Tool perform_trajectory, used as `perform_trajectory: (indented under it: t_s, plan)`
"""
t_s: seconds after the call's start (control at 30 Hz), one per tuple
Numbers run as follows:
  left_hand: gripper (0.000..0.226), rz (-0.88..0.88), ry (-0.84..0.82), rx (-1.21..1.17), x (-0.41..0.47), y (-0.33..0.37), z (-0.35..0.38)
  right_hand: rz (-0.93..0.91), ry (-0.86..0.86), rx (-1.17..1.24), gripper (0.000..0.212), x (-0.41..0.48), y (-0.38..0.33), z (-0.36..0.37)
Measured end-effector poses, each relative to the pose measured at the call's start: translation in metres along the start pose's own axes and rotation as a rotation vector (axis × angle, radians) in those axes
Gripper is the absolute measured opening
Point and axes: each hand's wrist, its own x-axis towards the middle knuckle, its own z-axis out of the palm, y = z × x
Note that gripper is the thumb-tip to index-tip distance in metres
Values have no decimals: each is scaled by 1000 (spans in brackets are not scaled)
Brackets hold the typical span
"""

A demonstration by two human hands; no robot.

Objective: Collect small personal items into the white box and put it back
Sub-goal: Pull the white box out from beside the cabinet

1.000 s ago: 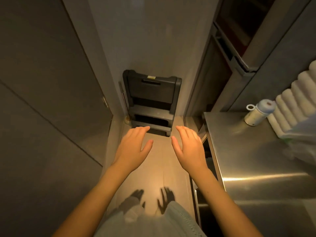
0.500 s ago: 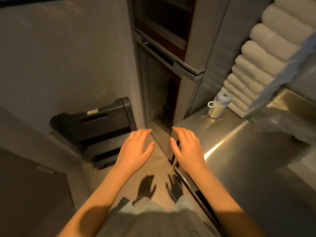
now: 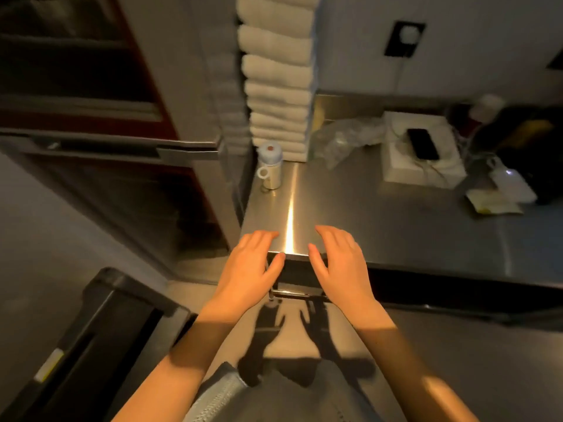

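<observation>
Below frame centre, I am holding both hands, left hand and right hand, spread and empty; reaching for the white box at upper right may be snagging the phone cable.

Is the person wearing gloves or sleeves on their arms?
No gloves and no sleeves. The left hand and right hand are bare, with bare forearms as far as the picture shows. No rings, watch or bracelets show. Low in the picture there is only some pale knitted clothing.
</observation>
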Motion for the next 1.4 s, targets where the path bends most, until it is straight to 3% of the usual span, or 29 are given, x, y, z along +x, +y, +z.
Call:
perform_trajectory:
  t_s: [0.3, 0.5, 0.67, 0.77, 0.97, 1.23, 1.4]
  plan:
    - [44, 272, -233, -34, -14, 45, 68, 312, 88, -30, 41, -91, 54, -24]
    - [42, 315, -261, -48, -53, 39, 98, 436, 40, -14, 51, -127, 66, -5]
    - [44, 254, -298, -50, -52, 18, 111, 457, 61, -43, 48, -130, 67, 25]
    - [45, 163, -377, -71, -44, -7, 129, 478, 125, -46, 45, -122, 75, 57]
    - [49, 152, -454, -34, -18, -81, 201, 564, 49, -1, 45, -100, 114, 152]
    - [49, 145, -473, 0, 0, -156, 336, 594, 47, -5, 45, -98, 184, 287]
    - [45, 158, -406, -48, 4, -190, 420, 500, 157, -34, 39, -104, 237, 362]
